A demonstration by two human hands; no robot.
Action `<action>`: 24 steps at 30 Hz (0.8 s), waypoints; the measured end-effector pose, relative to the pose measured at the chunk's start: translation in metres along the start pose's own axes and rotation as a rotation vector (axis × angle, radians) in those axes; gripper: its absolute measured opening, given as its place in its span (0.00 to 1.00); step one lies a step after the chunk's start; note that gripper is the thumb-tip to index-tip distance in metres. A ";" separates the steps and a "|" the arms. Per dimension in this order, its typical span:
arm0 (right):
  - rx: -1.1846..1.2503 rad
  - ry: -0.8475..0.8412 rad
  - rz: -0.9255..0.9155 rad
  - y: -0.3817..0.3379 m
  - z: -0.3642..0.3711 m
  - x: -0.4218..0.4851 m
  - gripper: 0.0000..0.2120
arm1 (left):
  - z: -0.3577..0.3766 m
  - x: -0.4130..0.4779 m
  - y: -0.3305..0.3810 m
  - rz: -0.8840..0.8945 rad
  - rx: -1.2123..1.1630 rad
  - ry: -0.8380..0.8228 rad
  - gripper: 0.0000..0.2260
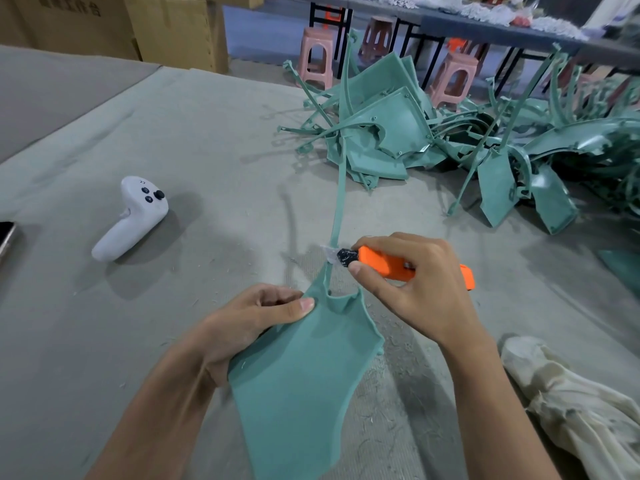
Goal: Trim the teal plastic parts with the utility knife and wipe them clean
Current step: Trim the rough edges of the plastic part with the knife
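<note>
Controller [130,218], white, is laid on the grey table cover [104,341], well left of the left hand and a little beyond it.

Left hand [256,320] is closed on the teal part [301,375]. The thumb is pressed on the top face near the upper left corner and the fingers are curled under the left edge. The part is held between both hands, broad panel face up, with its near end cut off by the frame bottom. A narrow strip [338,202] is carried up from the panel's top, away from the hands.

Utility knife [384,266], orange body and black nose, is gripped by the right hand [419,292], just right of the strip. The thumb is set by the nose and the fingers are wrapped over the body. The blade is laid against the strip just above the panel's neck.

Shavings are scattered on the cover around both hands.

Pile of teal parts [398,133] is heaped well beyond the right hand, with pink stools [315,53] seen behind it. Cream cloth [571,410] is bunched just right of the right forearm.
</note>
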State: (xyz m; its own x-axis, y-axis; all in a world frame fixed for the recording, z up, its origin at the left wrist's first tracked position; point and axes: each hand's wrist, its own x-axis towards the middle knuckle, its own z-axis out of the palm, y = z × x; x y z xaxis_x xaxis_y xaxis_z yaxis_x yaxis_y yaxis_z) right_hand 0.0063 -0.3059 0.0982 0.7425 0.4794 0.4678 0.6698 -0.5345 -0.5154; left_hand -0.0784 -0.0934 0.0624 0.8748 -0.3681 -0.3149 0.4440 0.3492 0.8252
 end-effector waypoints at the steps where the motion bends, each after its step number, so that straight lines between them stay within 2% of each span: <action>1: 0.032 -0.025 -0.015 0.001 -0.001 0.000 0.10 | 0.000 0.000 0.000 0.000 -0.004 0.016 0.15; 4: 0.073 -0.106 -0.052 0.001 0.001 -0.001 0.10 | -0.001 -0.001 0.002 0.002 -0.022 0.045 0.12; 7: 0.078 -0.145 -0.047 0.002 0.005 0.000 0.12 | -0.002 -0.002 0.003 0.013 -0.006 0.083 0.13; 12: 0.053 -0.120 -0.028 0.004 0.005 -0.001 0.11 | 0.000 -0.002 0.003 0.007 0.043 0.092 0.16; 18: 0.072 -0.084 -0.013 0.003 0.006 0.000 0.11 | 0.000 -0.004 0.004 -0.011 0.001 0.056 0.15; 24: -0.004 0.011 -0.008 0.005 0.004 0.000 0.11 | 0.002 -0.003 0.002 -0.041 0.043 0.038 0.16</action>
State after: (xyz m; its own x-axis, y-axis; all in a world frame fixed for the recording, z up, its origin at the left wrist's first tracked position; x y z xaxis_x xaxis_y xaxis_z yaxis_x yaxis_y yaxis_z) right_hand 0.0096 -0.3057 0.0927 0.7368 0.4759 0.4803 0.6760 -0.5332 -0.5086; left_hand -0.0805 -0.0937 0.0655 0.8632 -0.3483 -0.3654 0.4713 0.2967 0.8305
